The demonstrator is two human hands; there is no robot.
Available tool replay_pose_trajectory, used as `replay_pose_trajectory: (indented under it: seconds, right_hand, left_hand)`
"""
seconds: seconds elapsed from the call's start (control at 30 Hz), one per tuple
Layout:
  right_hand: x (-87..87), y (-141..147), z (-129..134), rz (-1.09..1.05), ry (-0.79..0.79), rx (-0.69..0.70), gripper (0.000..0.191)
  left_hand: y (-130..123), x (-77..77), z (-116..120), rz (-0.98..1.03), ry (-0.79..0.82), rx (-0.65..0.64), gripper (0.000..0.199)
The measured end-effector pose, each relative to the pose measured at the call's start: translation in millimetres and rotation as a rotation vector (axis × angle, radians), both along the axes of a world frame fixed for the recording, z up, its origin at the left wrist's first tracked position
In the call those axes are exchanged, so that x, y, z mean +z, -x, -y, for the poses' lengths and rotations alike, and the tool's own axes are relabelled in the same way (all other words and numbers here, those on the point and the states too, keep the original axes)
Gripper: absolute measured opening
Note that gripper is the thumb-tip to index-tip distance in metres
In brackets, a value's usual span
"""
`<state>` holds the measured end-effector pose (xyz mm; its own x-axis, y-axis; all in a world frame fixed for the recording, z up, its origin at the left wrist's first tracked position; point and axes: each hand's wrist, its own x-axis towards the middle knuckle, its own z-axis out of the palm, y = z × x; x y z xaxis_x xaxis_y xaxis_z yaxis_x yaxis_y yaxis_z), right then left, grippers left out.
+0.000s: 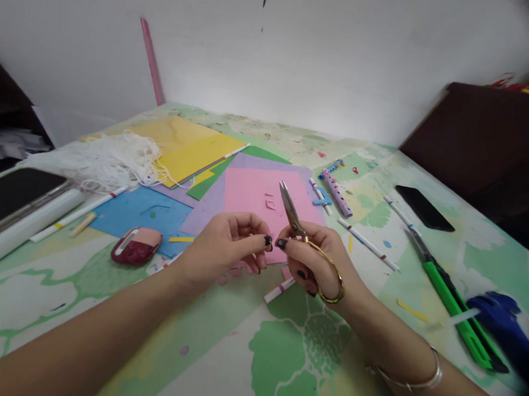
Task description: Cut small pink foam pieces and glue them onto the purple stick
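My right hand (317,260) is closed around a pair of scissors (292,211) with gold handles; the silver blades point up and away and look closed. Close beside it, my left hand (231,244) is pinched, thumb against fingers, with the two thumbs nearly meeting. Whatever lies between those left fingertips is too small to make out. Behind the hands is a pink paper sheet (247,187) on a purple sheet (211,209), with small pink cut pieces (270,204) on it. A white stick with a purple band (279,291) lies just below my right hand.
At right are a green box cutter (457,314) with its blade out, a blue tool (506,321) and a black phone (424,207). A maroon case (136,246), blue paper (126,211), yellow sheets (186,146) and white string (107,158) lie left. Banded white sticks (368,244) are scattered around.
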<state>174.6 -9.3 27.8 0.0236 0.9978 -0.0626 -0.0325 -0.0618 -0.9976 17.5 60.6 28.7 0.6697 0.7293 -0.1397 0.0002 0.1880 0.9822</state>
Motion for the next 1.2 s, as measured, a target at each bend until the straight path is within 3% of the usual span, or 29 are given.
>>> replay_pose_trajectory:
  seconds: [0.23,0.47,0.7,1.2]
  right_hand:
    - [6.1,-6.7,-4.1,0.13,-0.001,-0.09,0.017]
    - [2.5,-2.0,-1.4,0.155,0.009,0.003,0.007]
    - [5.6,2.5,-1.6,0.136,0.031,-0.017,0.003]
    - [-0.5,2.9,-0.6,0.022,-0.014,-0.098,0.013]
  left_hand:
    - [7.4,7.7,-5.8,-0.022,-0.052,0.008,0.004]
    - [5.5,5.0,-2.7,-0.193,0.001,-0.107,0.008]
    - [5.1,1.0,-4.3,-0.169,0.01,-0.144,0.006]
    - [4.7,-1.6,-1.2,-0.154,0.01,-0.018,0.019]
